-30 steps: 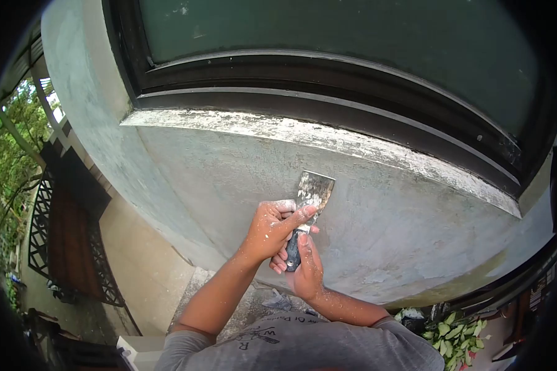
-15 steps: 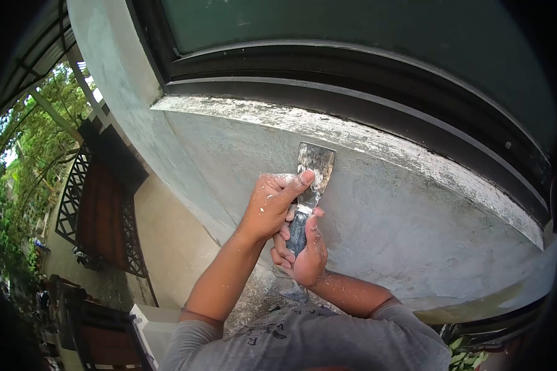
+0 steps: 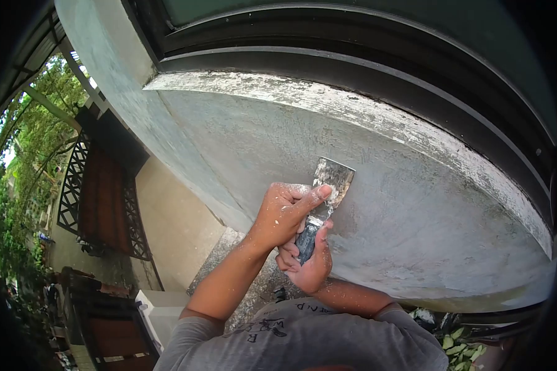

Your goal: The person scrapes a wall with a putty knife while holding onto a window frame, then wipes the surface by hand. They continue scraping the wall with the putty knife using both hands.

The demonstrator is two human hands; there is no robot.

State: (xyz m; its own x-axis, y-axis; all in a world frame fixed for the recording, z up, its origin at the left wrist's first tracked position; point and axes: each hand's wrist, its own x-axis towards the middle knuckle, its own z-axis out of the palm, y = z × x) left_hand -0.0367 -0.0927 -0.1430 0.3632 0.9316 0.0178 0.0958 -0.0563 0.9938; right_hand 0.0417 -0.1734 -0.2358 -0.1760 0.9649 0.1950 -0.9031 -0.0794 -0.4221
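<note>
Head view: two dusty hands hold a scraper below a weathered window ledge.
Below the ledge (image 3: 328,99), the scraper (image 3: 336,179) stands in front of the grey wall (image 3: 427,210), its broad blade tilted up toward the ledge and its dark handle pointing away from it; whether the blade touches the wall I cannot tell. The left hand (image 3: 283,215) pinches the blade's lower part, thumb pressed flat on its speckled face, other fingers curled behind. Farther from the ledge, the right hand (image 3: 309,266) wraps the handle, fingers bent, thumb raised alongside.
</note>
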